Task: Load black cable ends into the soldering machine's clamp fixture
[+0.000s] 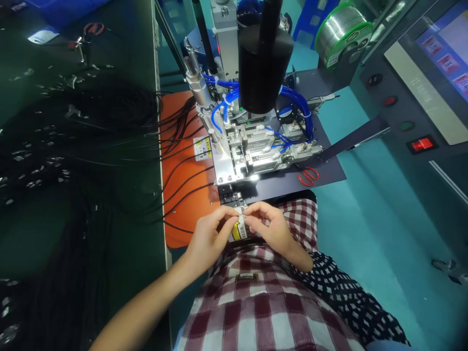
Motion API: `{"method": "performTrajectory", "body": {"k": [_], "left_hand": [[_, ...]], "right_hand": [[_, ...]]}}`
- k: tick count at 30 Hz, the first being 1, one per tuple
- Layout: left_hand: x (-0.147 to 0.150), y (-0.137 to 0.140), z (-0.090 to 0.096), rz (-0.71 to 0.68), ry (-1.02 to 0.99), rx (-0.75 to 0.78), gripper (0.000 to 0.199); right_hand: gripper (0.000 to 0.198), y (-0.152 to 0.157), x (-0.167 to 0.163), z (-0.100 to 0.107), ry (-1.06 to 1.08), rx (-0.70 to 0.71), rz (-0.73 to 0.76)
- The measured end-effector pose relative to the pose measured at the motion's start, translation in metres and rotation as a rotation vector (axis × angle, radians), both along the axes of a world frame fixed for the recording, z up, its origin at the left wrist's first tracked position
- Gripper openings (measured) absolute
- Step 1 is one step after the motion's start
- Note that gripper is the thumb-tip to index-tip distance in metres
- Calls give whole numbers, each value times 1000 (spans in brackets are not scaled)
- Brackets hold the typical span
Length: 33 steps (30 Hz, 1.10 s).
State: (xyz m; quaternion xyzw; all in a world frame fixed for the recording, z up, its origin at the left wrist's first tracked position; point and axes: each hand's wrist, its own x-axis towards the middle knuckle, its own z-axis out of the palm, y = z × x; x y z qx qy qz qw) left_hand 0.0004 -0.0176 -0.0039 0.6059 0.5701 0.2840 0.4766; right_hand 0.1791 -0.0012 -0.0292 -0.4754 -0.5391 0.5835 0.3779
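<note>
Close in front of my body, both hands meet fingertip to fingertip. My left hand (212, 236) is closed in a pinch; a black cable (178, 228) runs across the orange plate (190, 195) and disappears behind it. My right hand (272, 228) pinches from the other side. Between the fingertips shows a thin pale wire end (242, 213), too small to make out fully. Just beyond the hands is the metal fixture (228, 168) of a bench machine, with several black cables leading to it. A yellow-and-white label (239, 230) lies beneath my fingers.
Bundles of black cables (91, 107) cover the dark table at left. Red-handled scissors (309, 176) lie on the machine's base. A black cylinder (265, 68) hangs over the fixture. A solder wire spool (343, 36) and a control panel (409, 107) stand at right.
</note>
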Motion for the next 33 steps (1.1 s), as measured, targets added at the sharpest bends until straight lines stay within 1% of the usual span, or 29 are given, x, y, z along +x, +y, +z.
{"method": "performTrajectory", "body": {"k": [2,4,5,7,10,13,15,17,18,20,22,23,25,29,33], "left_hand": [[1,0,-1,6,9,17,13],[2,-1,-2,7,19,25,12],[2,-1,-2,8,22,26,12],[2,-1,-4,12,17,23,12],[2,-2,-6,22,9,26,13],[1,-2,-6,19,25,63,12],[1,-2,-5,7,43,113,11],[1,-2,-5,3,54,148,12],[1,-2,-5,8,49,147,11],[1,-2,-5,31,23,112,11],[2,-3,-6,62,-17,67,13],[2,-3,-6,73,-39,45,14],[2,-3,-5,92,-86,6,15],[1,-3,-2,114,-162,-63,15],[1,-2,-2,134,-237,-117,16]], "right_hand": [[12,-1,-2,0,-138,174,-41],[8,-1,-3,1,-274,366,-58],[8,0,-3,1,-334,450,-52],[14,2,-2,1,-430,575,-14],[18,4,-2,1,-520,654,51],[24,5,0,-1,-545,656,83],[29,4,2,-1,-514,619,101],[31,3,5,0,-454,521,83],[31,3,6,0,-406,441,59],[27,2,7,2,-255,217,9],[22,1,6,3,-53,-30,5],[21,1,5,3,43,-130,20],[20,2,2,3,182,-258,39],[23,4,-3,0,322,-335,53],[23,2,-5,-2,350,-343,82]]}}
